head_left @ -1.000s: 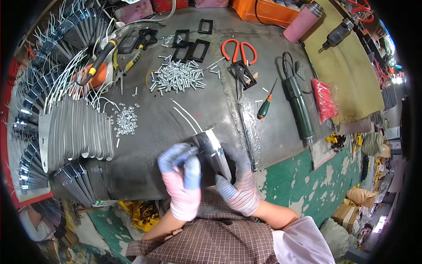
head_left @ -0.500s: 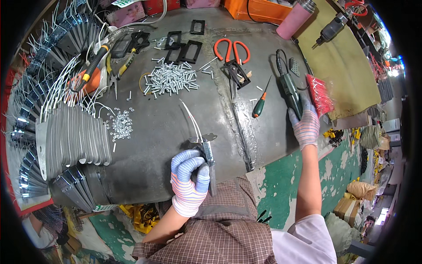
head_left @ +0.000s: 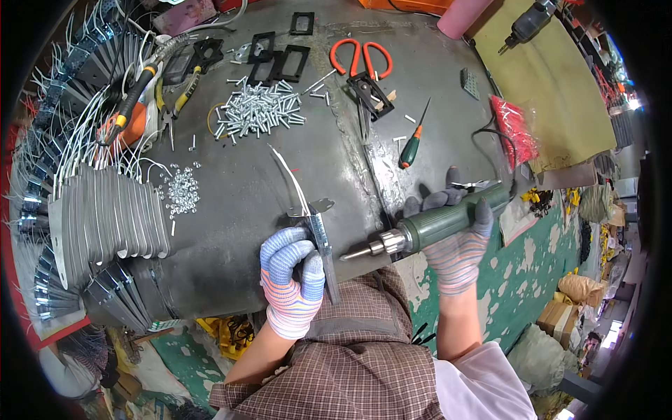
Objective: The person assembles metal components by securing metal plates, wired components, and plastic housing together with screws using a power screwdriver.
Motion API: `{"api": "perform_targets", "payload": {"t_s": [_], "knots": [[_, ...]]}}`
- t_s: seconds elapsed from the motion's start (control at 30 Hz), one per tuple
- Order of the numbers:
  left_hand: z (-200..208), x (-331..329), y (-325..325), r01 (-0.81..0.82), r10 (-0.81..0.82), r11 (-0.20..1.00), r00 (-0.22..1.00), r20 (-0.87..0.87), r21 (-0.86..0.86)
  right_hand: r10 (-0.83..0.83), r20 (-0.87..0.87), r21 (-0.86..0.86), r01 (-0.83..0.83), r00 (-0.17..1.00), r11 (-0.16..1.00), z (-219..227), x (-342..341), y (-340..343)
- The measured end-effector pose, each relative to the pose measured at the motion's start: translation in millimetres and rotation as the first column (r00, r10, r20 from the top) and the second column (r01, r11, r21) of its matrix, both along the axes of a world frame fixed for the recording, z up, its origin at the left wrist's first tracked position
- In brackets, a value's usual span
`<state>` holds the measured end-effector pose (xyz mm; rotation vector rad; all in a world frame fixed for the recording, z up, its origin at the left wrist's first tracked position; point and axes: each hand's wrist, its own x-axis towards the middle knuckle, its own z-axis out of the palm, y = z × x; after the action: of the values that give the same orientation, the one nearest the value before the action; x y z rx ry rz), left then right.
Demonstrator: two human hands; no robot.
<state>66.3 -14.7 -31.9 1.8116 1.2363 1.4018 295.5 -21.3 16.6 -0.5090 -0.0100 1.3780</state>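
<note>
My left hand, in a striped knit glove, is closed on a flat metal part held on edge. Two white wires rise from this part, and a thin plate with rounded ends sits across its top. A green electric screwdriver lies across my gloved right hand, the fingers wrapped round its body. Its bit points left, a small gap from the metal part. Beyond it a hand screwdriver with a green and orange handle lies on the grey worktop.
Screws are heaped mid-table, with small nuts nearer left. Stacked metal plates with white wires stand at left. Red-handled scissors, black frames, pliers and a red packet lie around.
My right hand has lifted the electric screwdriver from the right side of the worktop and brought it left, turning its bit toward the metal part. My left hand still holds that part.
</note>
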Motion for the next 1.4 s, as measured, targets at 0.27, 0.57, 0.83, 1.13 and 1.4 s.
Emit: {"api": "perform_targets", "payload": {"t_s": [0.27, 0.57, 0.83, 1.13, 1.4], "knots": [[3.6, 0.5, 2.4, -0.029, 0.029, 1.000, 1.000, -0.011, -0.008, -0.076, -0.266, -0.013, 0.075, 0.961, 0.997, -23.7, -9.4, 7.6], [4.7, -0.1, 3.0, -0.030, 0.030, 1.000, 0.999, -0.037, -0.005, -0.066, -0.243, -0.002, 0.068, 0.968, 0.998, -23.9, -10.0, 8.1], [9.9, -2.8, 4.8, 0.006, -0.006, 1.000, 0.999, -0.051, 0.001, -0.037, -0.217, -0.035, 0.031, 0.975, 0.999, -20.9, -11.3, 11.4], [27.7, -71.3, 61.9, -0.364, 0.401, 0.911, 0.678, -0.616, 0.193, 0.000, -0.137, 0.047, 0.007, 0.991, 0.999, -22.3, -5.1, 9.0], [15.1, -104.3, 121.1, -0.368, 0.488, 0.859, 0.383, -0.784, 0.355, 0.001, -0.153, 0.039, 0.005, 0.988, 0.999, -24.5, -5.9, 11.5]]}}
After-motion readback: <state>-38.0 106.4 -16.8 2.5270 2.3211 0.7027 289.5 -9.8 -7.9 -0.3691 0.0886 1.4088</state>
